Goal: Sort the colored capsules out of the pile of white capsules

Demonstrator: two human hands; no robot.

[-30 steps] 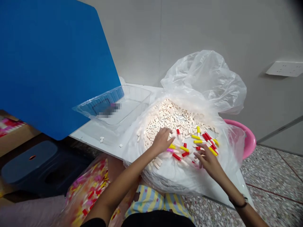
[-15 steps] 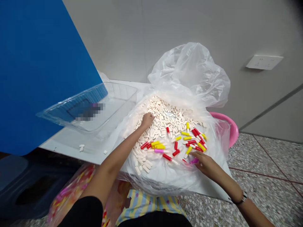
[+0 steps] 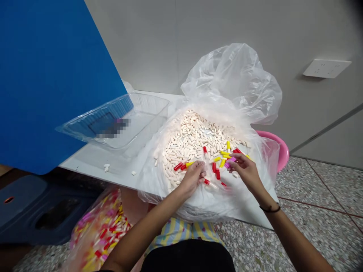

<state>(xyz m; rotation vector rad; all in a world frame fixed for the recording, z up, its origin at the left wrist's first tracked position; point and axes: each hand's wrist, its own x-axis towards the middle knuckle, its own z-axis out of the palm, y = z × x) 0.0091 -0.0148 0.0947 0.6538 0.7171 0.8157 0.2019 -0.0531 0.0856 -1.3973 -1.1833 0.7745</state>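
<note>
White pieces (image 3: 187, 138) lie heaped on a clear plastic bag (image 3: 198, 206) spread over the table. Capped tubes in red, yellow and pink are scattered in front of the heap, among them a red one (image 3: 217, 173). My left hand (image 3: 194, 176) is closed over the near left part of the bag, its fingertips pinched; whatever they grip is too small to make out. To the right, my right hand (image 3: 246, 170) pinches a pink cap (image 3: 230, 162) between thumb and fingers, over the yellow and red tubes.
A clear plastic tray (image 3: 136, 128) stands on the left of the white table (image 3: 93, 160), beside a blue panel (image 3: 51, 75). A pink basin (image 3: 283, 151) is behind the bag at right. Below left are a dark stool (image 3: 19, 211) and a bag of coloured tubes (image 3: 104, 238).
My left hand has moved from the white heap toward the right and nearer to me. My right hand has lifted the pink cap up and slightly away from me. The view has shifted slightly.
</note>
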